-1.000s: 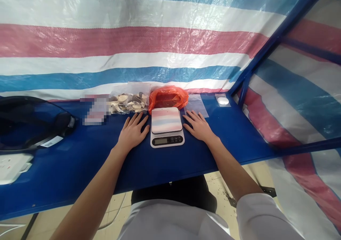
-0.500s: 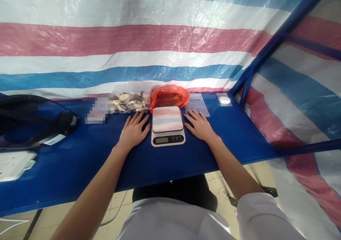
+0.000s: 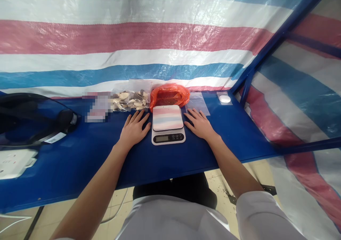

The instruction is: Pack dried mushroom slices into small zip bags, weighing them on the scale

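White rectangular digital scale on smooth blue tabletop, display unreadable. Left hand, right hand spread flat, gripping nothing, flanking scale. Behind scale: crumpled orange plastic bag, front partly hidden, contents unclear.

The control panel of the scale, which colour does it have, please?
On the scale, the control panel is black; the head view shows it best.

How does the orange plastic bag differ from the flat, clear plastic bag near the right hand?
The orange plastic bag has strong colour; the clear plastic bag lets the blue table show through. The orange bag stands up with a rounded, open mouth, while the clear bag lies flat. Both rest on the table.
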{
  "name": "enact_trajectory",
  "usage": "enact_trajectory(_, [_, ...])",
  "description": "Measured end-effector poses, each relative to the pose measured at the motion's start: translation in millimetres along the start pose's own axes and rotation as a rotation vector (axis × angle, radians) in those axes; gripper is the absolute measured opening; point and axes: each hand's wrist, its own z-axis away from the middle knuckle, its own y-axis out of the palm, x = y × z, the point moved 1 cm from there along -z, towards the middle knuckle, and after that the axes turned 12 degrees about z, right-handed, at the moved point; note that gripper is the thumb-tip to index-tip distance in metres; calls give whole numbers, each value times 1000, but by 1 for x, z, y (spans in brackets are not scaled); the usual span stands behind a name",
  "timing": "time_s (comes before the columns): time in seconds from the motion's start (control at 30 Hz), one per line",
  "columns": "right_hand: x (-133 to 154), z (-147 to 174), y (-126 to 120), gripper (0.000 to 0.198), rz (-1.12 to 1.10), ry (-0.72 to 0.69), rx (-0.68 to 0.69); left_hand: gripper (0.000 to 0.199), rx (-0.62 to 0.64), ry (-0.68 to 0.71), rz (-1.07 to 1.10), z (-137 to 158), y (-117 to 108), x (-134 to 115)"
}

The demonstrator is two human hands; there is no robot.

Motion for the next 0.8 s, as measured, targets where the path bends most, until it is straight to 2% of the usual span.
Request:
enact_trajectory(0.23, [0,-1,-1,45,-6,3,-31,52,-37,11,18,-1,-2,-1])
enact_trajectory(0.37, [-3,-4,-6,41,-49,-3,-88,45,-147,89,51,1,-8,-3])
enact_trajectory(0.5, [-7,-10,-11,36,-75,-29,-146,37,-288,210,73,-3,-26,-9])
enact_trajectory(0.63, [-11,-20,-10,32,-80,-56,-152,32,-350,315,56,-23,-49,-13])
enact_trajectory(0.73, [-14,-26,-3,31,-86,-58,-140,34,-341,348,15,-45,-60,-10])
enact_trajectory(0.8, [-15,-29,3,31,-89,-53,-145,35,-289,365,-1,-59,-62,-7])
